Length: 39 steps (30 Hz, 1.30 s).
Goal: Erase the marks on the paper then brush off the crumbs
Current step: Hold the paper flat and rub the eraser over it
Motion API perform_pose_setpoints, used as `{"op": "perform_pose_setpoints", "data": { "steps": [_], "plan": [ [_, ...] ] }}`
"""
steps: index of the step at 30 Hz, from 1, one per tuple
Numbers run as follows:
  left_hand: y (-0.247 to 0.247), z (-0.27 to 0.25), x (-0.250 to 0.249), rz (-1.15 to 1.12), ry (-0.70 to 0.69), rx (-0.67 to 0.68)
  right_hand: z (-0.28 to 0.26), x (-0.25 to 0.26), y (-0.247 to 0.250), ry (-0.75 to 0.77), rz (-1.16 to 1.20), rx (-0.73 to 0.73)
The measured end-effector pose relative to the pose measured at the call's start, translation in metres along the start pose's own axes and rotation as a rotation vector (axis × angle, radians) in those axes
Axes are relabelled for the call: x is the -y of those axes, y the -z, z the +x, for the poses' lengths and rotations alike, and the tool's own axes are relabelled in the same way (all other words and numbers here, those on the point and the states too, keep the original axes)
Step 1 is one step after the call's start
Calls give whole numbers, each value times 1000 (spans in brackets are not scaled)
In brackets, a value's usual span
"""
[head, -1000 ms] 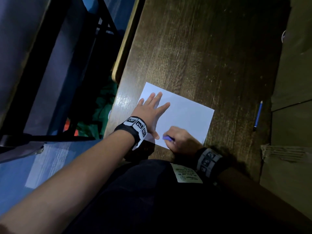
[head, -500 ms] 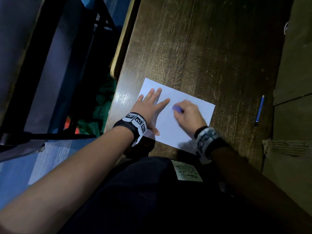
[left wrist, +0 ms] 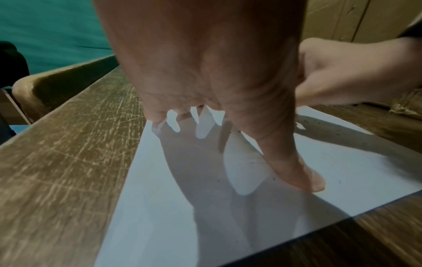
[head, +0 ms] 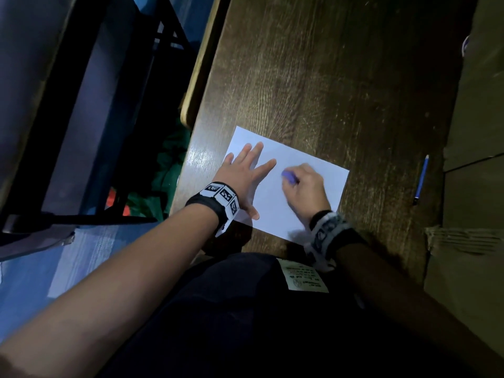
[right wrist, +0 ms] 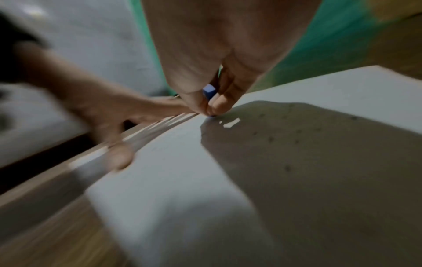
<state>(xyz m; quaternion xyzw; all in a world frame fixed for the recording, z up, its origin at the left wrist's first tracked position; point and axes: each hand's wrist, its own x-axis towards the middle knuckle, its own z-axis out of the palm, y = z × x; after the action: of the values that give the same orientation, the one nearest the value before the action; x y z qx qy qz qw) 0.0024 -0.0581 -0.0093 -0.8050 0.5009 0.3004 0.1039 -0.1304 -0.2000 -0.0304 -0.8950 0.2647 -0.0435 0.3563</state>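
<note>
A white sheet of paper [head: 313, 170] lies on the dark wooden desk [head: 327, 77] near its front edge. My left hand [head: 245, 173] lies flat on the sheet's left part, fingers straight and spread, thumb [left wrist: 294, 171] pressed down. My right hand [head: 305, 186] pinches a small purple-blue eraser [head: 289, 178] and holds its tip on the middle of the paper [right wrist: 182, 180]. In the right wrist view the eraser [right wrist: 209, 92] shows between thumb and fingers. Small dark crumbs [right wrist: 297, 140] lie scattered on the sheet. No marks are plain to see.
A blue pen [head: 421, 180] lies on the desk to the right of the paper. Cardboard pieces [head: 469, 241] sit along the right side. The desk's left edge [head: 196, 85] drops off to a dark chair frame and floor.
My right hand with the eraser moved from the paper's near edge up to its middle, then shifted slightly right. The left hand stayed flat on the sheet.
</note>
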Motion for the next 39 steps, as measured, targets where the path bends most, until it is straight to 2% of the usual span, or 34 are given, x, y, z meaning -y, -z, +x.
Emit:
{"op": "perform_pose_setpoints", "data": {
  "steps": [3,4,5,6,8,9,10,11,14,15,16,19,20,21,22,24,25,26,27,30,31,32,33,36,37,38,39],
  "plan": [
    [-1,1,1,-9,5,-2,-35,12,-7,280,-42,440],
    [-1,1,1,-6,2,1,-31,10,-2,325,-57,497],
    [-1,1,1,-3,-2,6,-20,5,2,315,-63,456],
    [-1,1,1,-3,-3,11,-7,0,5,231,-48,335],
    [0,0,1,-1,-1,12,13,-11,11,19,-9,0],
    [0,0,1,1,-2,11,14,-13,9,-38,5,-90],
    [0,0,0,1,-3,12,8,-12,5,-35,15,-90],
    [-1,1,1,-1,-2,9,-2,-6,-1,21,15,4],
    [-1,1,1,-14,3,3,-34,10,-7,305,-45,463],
    [-1,1,2,-15,0,7,-28,10,-2,332,-53,502],
    [0,1,1,-19,-3,14,-16,7,2,303,-43,441],
    [2,-1,0,-30,-5,25,17,-3,8,11,-4,-5],
    [2,-1,0,-29,-5,24,18,-5,4,-34,-8,-89],
    [2,-1,0,-29,-4,20,11,-3,-3,-23,-4,-90],
    [1,-1,0,-32,-1,15,-1,3,-9,28,14,12],
    [-1,0,1,-32,5,8,-28,16,-17,184,7,364],
    [-1,0,2,-27,4,8,-32,15,-14,251,-25,482],
    [0,1,2,-24,1,11,-25,13,-9,283,-43,499],
    [0,1,1,-23,-1,14,-14,9,-4,267,-45,420],
    [0,1,1,-15,-2,21,17,-4,6,-20,-10,-51],
    [0,0,1,-15,-2,20,16,-6,4,-73,-1,-137],
    [0,0,1,-16,0,17,10,-3,0,-70,7,-133],
    [-1,1,1,-17,1,13,-1,4,-6,-17,15,-37],
    [-3,1,2,-23,3,6,-34,19,-10,236,-38,458],
    [-2,1,3,-24,0,9,-29,18,-5,264,-47,510],
    [-1,1,3,-25,-4,14,-18,15,-1,244,-41,454],
    [-1,0,2,-24,-7,19,-4,10,3,164,-14,319]
  ]
}}
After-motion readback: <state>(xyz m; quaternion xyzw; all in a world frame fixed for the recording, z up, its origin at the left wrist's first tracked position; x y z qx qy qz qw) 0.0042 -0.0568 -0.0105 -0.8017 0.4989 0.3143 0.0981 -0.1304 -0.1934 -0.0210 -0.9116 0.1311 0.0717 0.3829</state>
